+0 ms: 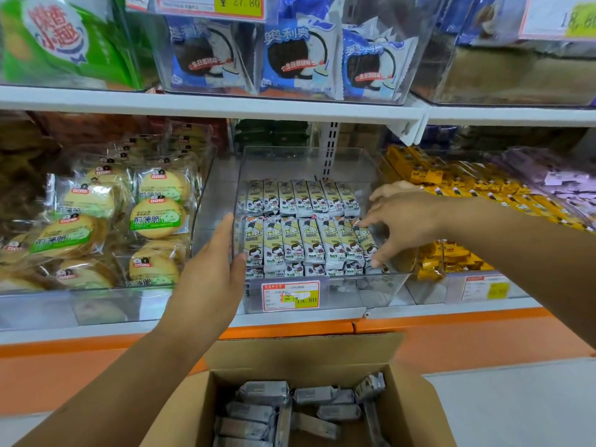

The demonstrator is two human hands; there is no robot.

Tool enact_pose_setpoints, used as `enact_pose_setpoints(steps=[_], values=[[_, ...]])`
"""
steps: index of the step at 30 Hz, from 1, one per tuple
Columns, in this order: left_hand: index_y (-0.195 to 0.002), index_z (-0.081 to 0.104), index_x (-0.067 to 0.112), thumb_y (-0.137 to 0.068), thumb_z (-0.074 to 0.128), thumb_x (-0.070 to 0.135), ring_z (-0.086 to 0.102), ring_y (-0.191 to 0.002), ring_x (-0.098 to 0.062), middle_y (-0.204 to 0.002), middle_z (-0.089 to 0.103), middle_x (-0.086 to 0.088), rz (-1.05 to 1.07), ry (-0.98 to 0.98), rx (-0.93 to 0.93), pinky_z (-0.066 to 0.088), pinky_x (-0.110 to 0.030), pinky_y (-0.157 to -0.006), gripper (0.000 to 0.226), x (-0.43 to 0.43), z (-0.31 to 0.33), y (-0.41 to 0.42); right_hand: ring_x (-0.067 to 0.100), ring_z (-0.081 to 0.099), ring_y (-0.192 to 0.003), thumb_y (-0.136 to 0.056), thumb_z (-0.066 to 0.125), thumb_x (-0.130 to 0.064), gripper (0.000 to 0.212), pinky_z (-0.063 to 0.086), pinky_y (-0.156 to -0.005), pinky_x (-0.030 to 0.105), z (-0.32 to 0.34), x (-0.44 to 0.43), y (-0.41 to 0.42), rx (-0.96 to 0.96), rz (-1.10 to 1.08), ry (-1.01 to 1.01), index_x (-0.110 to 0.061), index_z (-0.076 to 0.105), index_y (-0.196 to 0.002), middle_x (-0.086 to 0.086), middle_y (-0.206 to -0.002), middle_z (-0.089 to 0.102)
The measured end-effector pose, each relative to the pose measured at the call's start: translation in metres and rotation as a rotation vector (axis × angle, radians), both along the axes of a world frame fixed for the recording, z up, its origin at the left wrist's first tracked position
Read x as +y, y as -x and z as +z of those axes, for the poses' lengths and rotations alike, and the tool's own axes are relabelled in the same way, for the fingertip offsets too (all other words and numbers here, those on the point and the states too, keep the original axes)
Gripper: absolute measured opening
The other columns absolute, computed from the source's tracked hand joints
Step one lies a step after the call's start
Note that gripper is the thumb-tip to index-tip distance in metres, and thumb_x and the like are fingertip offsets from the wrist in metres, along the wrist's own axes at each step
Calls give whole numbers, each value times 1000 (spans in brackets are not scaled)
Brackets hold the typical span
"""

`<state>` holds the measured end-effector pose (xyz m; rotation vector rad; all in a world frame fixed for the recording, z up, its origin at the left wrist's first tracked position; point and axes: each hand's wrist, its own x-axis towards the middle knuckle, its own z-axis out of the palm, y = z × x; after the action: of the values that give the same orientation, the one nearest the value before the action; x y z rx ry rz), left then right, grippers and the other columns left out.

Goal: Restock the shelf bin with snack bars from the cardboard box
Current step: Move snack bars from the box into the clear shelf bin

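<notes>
Nearest, an open cardboard box holds loose grey-wrapped snack bars. Beyond it, the left hand lies flat and open against the left wall of a clear shelf bin, gripping nothing. The right hand spreads its fingers over the rightmost bar; whether it pinches it, I cannot tell. Two rows of bars fill the bin.

Two bare forearms, sleeveless as far as visible, left hand and right hand ungloved, ringless
</notes>
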<state>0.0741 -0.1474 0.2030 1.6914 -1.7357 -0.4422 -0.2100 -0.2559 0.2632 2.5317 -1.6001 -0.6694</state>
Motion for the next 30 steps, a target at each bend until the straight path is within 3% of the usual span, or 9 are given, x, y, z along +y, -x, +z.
enact_pose_setpoints(steps=[6,10,14,16,18,20,22,25,30], values=[[-156,13,24,-102,44,23,59,-117,-28,-135,59,-8,-3,-32,-5,41,-29,-77,62,0,2,1,22,-1,-146,-76,46,-77,80,10,-116,37,3,9,-1,16,-47,-5,-38,34,-144,3,-160,9],[-156,13,23,-102,44,23,60,-114,-27,-131,62,-8,-2,-33,-10,39,-29,-74,62,0,2,1,24,-4,-147,-85,40,-70,68,-1,-116,33,7,16,-6,37,-29,-12,-41,30,-145,6,-161,4],[-156,14,23,-102,45,24,60,-113,-28,-131,61,-9,-3,-34,-17,38,-29,-73,63,-1,1,0,26,-6,-147,-81,43,-73,71,-1,-117,34,6,19,-5,-2,-57,-10,-44,29,-145,3,-161,1],[-157,13,22,-101,46,26,58,-117,-27,-137,58,-8,-11,-47,-20,40,-30,-76,64,-1,1,0,25,-8,-147,-79,47,-73,73,-1,-118,35,5,22,-3,-61,-70,-12,-44,31,-144,2,-161,0],[-157,14,21,-101,48,27,49,-130,-25,-149,47,-5,-14,-36,-26,43,-34,-92,66,1,3,0,25,-8,-147,-79,50,-71,70,2,-118,36,4,28,-1,-120,-76,-3,-44,36,-142,1,-161,0],[-155,18,18,-100,50,24,31,-144,-21,-157,33,-2,-7,57,-85,30,-34,-112,64,5,6,0,23,-8,-147,-84,50,-64,60,3,-118,36,5,34,2,-183,-69,16,-42,41,-139,1,-161,3],[-153,27,15,-98,54,20,23,-147,-20,-158,32,-3,-28,212,-185,19,-33,-118,62,6,13,2,17,-6,-147,-90,51,-53,47,-1,-118,33,6,40,6,-252,-54,31,-39,48,-135,1,-160,12],[-148,38,18,-96,57,22,31,-142,-17,-151,43,0,-142,315,-243,23,-28,-113,56,5,25,13,9,2,-147,-88,58,-47,37,0,-121,38,7,44,18,-387,-5,72,-40,57,-125,-4,-151,37],[-142,48,29,-97,57,33,42,-134,-12,-147,48,8,-344,139,-228,31,-25,-109,47,-20,32,50,7,20,-142,-89,61,-35,31,15,-115,28,11,58,34,-636,-40,234,-32,63,-120,-11,-137,53]])
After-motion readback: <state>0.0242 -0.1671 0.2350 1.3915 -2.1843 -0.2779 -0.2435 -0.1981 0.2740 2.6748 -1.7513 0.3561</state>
